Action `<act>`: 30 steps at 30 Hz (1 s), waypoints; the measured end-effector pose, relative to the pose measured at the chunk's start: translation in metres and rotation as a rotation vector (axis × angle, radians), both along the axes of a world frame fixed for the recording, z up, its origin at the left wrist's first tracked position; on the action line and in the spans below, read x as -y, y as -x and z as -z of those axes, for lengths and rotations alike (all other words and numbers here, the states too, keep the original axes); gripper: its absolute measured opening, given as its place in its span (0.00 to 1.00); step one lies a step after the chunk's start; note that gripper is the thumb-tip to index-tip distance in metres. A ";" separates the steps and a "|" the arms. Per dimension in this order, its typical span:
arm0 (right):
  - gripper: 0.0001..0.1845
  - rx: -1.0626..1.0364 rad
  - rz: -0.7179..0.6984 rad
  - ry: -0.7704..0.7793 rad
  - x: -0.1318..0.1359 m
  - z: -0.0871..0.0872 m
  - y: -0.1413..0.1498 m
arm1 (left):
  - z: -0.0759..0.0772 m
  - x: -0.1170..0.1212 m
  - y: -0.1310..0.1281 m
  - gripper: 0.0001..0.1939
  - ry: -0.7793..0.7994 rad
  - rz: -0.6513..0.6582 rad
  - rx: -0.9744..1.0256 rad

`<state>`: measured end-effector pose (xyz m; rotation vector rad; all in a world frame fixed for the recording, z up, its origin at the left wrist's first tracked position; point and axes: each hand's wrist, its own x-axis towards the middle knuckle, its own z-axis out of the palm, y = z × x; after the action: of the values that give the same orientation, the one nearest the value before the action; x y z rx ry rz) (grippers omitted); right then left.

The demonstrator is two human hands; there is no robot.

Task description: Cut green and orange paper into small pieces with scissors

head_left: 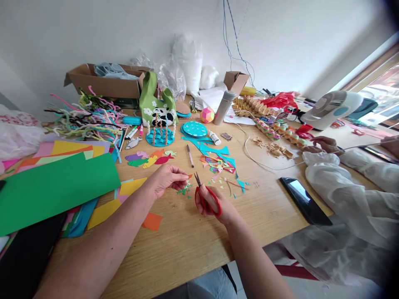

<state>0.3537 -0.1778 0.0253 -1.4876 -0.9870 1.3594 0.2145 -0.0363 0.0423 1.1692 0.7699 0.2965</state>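
My left hand (168,179) pinches a small orange piece of paper (190,176) between thumb and fingers, above the wooden table (187,249). Just to its right, my right hand (215,203) grips red-handled scissors (218,202), with the slightly parted blades pointing up and away from me. The blade tips are close to the orange paper; whether they touch it I cannot tell. Tiny green paper snippets (184,190) lie under my hands. A larger orange paper piece (152,221) rests by my left forearm. Several coloured paper fish (151,158) lie beyond my left hand.
Coloured sheets, a green one (62,187) on top, cover the left side. Paper scraps (218,162), a pen (190,156) and a glue bottle (214,138) lie ahead. At right are a phone (305,200), a white cable (249,153) and a co-worker's sleeve (336,182).
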 end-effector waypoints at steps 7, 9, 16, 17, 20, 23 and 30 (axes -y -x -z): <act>0.32 0.096 -0.105 -0.048 -0.001 -0.002 0.005 | -0.002 0.002 0.001 0.11 -0.017 0.020 -0.036; 0.32 0.116 -0.110 -0.039 -0.002 -0.003 0.006 | -0.002 0.002 0.001 0.11 -0.027 0.031 -0.046; 0.29 0.154 -0.092 -0.001 -0.002 -0.003 0.007 | 0.000 0.001 0.000 0.10 -0.036 0.037 -0.066; 0.29 0.153 -0.094 -0.004 -0.002 -0.002 0.007 | 0.000 0.000 0.000 0.10 -0.039 0.042 -0.067; 0.29 0.145 -0.099 -0.009 -0.002 -0.002 0.006 | 0.001 0.000 0.001 0.11 -0.042 0.052 -0.069; 0.29 0.140 -0.098 -0.006 -0.002 -0.002 0.005 | 0.001 -0.001 0.001 0.12 -0.038 0.056 -0.072; 0.29 0.143 -0.102 0.003 -0.002 0.000 0.005 | 0.000 -0.002 0.002 0.13 -0.041 0.069 -0.079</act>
<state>0.3488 -0.1758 0.0256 -1.5725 -1.1651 1.3406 0.2121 -0.0345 0.0419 1.2493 0.7935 0.2105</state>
